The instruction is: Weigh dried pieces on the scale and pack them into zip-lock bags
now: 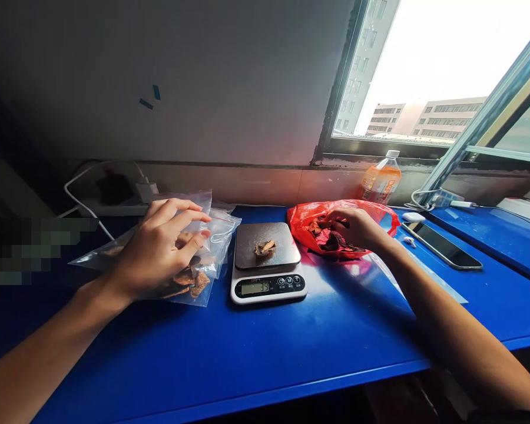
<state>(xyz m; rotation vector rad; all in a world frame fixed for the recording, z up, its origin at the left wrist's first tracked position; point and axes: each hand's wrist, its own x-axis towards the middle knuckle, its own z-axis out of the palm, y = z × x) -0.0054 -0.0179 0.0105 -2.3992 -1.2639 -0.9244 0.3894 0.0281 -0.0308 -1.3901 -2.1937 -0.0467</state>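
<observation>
Clear plastic bags with brown pieces lie at the left, under our left hand, which hangs loosely spread, apparently grasping nothing. Midway stands our scale, probably there so both hands reach it; a small dried chunk sits near its middle. At the right, our red bag gapes, leaving dark slices reachable; our right hand dips in, but we cannot tell whether it grasps any.

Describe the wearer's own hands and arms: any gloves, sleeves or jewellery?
The left hand and right hand are ungloved, with no ring or watch visible; the right is partly hidden. The left forearm and right forearm look bare, with no sleeve clearly visible.
</observation>
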